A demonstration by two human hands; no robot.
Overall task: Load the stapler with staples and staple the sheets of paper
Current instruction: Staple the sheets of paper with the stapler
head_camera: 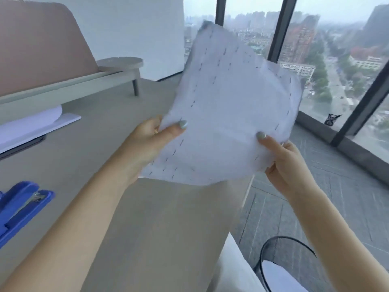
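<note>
I hold a bundle of white sheets of paper [227, 114] up in the air over the right edge of the desk, with rows of several staples running along it. My left hand [151, 142] pinches its lower left edge, thumb on top. My right hand [286, 163] grips its lower right corner. The blue stapler [19, 205] lies on the desk at the far left, apart from both hands, with its top swung open and the metal staple channel showing.
A grey desk [147, 218] spans the lower middle. A stack of white paper [27, 127] lies under a grey monitor riser [88, 81] at the back left. A wire waste bin [282, 264] stands on the floor at the lower right. Floor-to-ceiling windows [336, 60] fill the right.
</note>
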